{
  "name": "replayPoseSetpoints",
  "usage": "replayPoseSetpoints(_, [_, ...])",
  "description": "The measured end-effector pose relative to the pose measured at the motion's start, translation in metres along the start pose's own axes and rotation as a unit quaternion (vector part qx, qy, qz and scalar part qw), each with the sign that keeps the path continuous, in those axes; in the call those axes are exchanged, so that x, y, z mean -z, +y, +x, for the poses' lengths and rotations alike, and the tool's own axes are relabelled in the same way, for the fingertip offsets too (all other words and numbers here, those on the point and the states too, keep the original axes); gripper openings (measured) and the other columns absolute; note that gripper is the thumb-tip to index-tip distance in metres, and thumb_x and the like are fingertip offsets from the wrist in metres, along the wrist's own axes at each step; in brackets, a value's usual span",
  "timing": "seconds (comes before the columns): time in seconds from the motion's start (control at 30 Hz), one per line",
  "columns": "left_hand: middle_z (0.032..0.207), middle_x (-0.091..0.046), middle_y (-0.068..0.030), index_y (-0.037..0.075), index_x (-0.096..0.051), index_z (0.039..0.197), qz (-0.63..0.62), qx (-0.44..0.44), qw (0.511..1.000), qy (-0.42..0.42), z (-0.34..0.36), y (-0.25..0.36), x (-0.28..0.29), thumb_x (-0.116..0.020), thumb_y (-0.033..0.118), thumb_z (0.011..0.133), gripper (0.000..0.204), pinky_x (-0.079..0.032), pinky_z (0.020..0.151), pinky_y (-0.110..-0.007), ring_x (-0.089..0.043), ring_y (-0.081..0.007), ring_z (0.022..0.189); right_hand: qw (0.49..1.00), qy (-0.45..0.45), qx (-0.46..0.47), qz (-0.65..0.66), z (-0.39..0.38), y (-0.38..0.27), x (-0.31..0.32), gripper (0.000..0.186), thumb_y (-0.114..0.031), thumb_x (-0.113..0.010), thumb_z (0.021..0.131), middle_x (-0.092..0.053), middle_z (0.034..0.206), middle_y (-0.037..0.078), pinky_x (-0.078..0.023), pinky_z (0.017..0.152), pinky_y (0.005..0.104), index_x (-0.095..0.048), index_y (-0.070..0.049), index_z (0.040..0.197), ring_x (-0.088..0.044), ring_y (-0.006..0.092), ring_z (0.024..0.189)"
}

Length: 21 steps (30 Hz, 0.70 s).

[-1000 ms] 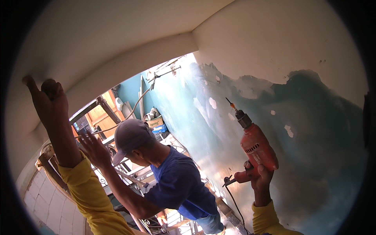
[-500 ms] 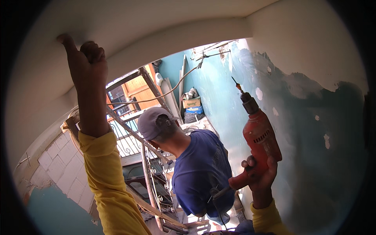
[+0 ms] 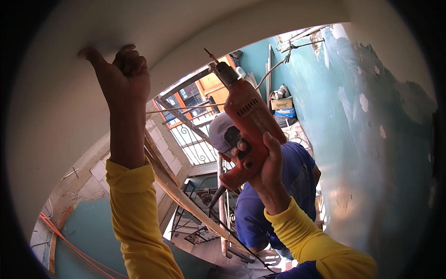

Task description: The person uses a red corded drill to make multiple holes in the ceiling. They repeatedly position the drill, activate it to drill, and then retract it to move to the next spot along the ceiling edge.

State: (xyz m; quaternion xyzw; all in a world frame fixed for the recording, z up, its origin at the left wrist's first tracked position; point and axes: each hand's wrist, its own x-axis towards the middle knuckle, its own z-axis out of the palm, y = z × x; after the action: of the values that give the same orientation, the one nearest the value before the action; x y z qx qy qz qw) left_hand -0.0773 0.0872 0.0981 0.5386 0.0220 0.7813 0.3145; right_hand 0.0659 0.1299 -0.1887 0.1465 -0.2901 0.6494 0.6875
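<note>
One drill [image 3: 255, 123], one right hand [image 3: 271, 174], nearer left hand [image 3: 124, 86]

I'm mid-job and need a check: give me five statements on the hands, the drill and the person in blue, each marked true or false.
1. The right hand grips the drill. True.
2. The left hand hangs at waist height. False: the left hand is raised up by the ceiling.
3. The bit points downward. False: the bit points up and to the left in the view.
4. The person in blue wears a cap. True.
5. The sleeves on the arms in front are green. False: the sleeves are yellow.
</note>
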Motion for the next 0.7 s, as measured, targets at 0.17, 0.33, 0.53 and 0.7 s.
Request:
replayPoseSetpoints(0.17, [0.064, -0.029, -0.0018, -0.026, -0.05, 0.116, 0.001, -0.002, 0.999, 0.046, -0.002, -0.006, -0.009, -0.054, 0.082, 0.087, 0.112, -0.025, 0.051, -0.023, -0.025, -0.0111, 0.055, 0.997, -0.04, 0.008, 0.065, 0.061, 0.032, -0.001, 0.042, -0.036, -0.065, 0.096, -0.066, 0.088, 0.01, -0.055, 0.054, 0.0309, -0.058, -0.001, 0.119, -0.069, 0.0204, 0.076])
replayPoseSetpoints(0.33, [0.065, -0.032, -0.0032, -0.026, -0.048, 0.121, 0.027, -0.008, 0.999, 0.043, -0.004, 0.0, -0.01, -0.055, 0.083, 0.086, 0.114, -0.026, 0.051, -0.024, -0.027, -0.0116, 0.056, 0.993, -0.04, -0.018, 0.112, 0.104, 0.051, 0.003, 0.045, -0.032, -0.066, 0.096, -0.065, 0.092, 0.01, -0.054, 0.053, 0.0305, -0.053, -0.001, 0.126, -0.068, 0.0201, 0.073])
replayPoseSetpoints(0.53, [0.066, -0.03, -0.0019, -0.024, -0.047, 0.123, 0.024, -0.008, 0.999, 0.026, 0.001, -0.004, -0.009, -0.058, 0.084, 0.081, 0.117, -0.025, 0.049, -0.024, -0.025, -0.0117, 0.054, 0.986, -0.047, -0.019, 0.16, 0.139, 0.061, 0.002, 0.045, -0.03, -0.067, 0.096, -0.065, 0.094, 0.009, -0.053, 0.055, 0.0302, -0.053, -0.002, 0.127, -0.068, 0.0199, 0.075])
replayPoseSetpoints(0.7, [0.066, -0.029, -0.0013, -0.026, -0.042, 0.132, 0.049, -0.018, 0.998, 0.026, 0.001, -0.003, -0.009, -0.056, 0.085, 0.08, 0.123, -0.024, 0.049, -0.023, -0.023, -0.0105, 0.055, 0.982, -0.058, -0.021, 0.177, 0.156, 0.064, -0.004, 0.047, -0.031, -0.069, 0.094, -0.065, 0.094, 0.01, -0.056, 0.058, 0.0319, -0.053, -0.001, 0.127, -0.068, 0.0199, 0.075])
